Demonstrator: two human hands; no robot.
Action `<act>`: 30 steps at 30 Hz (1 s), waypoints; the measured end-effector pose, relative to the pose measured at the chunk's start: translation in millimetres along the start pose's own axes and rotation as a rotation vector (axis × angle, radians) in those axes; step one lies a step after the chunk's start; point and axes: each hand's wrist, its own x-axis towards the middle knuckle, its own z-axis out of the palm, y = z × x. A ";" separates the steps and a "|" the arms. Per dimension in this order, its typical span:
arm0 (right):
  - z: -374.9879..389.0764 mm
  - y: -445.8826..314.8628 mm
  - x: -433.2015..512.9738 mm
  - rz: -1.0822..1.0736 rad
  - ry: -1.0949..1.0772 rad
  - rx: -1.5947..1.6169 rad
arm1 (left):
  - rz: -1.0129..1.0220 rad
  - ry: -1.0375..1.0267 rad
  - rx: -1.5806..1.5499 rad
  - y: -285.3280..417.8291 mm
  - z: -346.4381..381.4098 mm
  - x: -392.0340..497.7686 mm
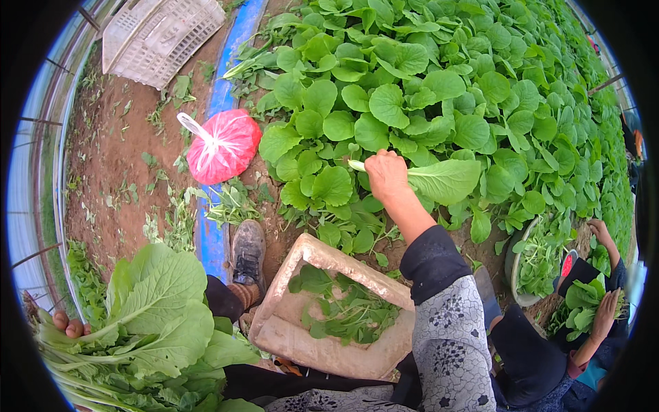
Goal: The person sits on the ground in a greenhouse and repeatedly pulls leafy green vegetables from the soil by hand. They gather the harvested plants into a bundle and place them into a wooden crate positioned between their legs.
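My right hand (387, 174) is closed around the stalk of a leafy green plant (447, 181), over the front of a dense green bed. The pale stem end sticks out to the left of the fist and the broad leaf to the right. At the lower left, the fingers of my left hand (72, 325) wrap around a large bunch of leafy greens (159, 314), which hides most of the hand. Before me stands a dirty white foam box (329, 355) with some loose small greens (350, 314) inside.
Growing greens (412, 98) fill the upper right. A tied pink plastic bag (225, 147) rests on a blue strip (213, 242). A white plastic crate (162, 41) stands at upper left. At right, a co-worker's hand (607, 311) holds greens near a tub (515, 280).
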 end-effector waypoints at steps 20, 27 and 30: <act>121.2 74.5 73.0 -0.035 -0.109 -0.310 | -0.111 0.157 0.068 -0.1 -10.0 18.9; 93.0 55.6 63.1 -0.342 0.358 -0.413 | -0.116 0.192 0.079 -3.0 -7.4 20.0; 86.1 29.3 62.6 -0.515 0.098 -0.420 | -0.118 0.189 0.084 -3.3 -6.8 24.6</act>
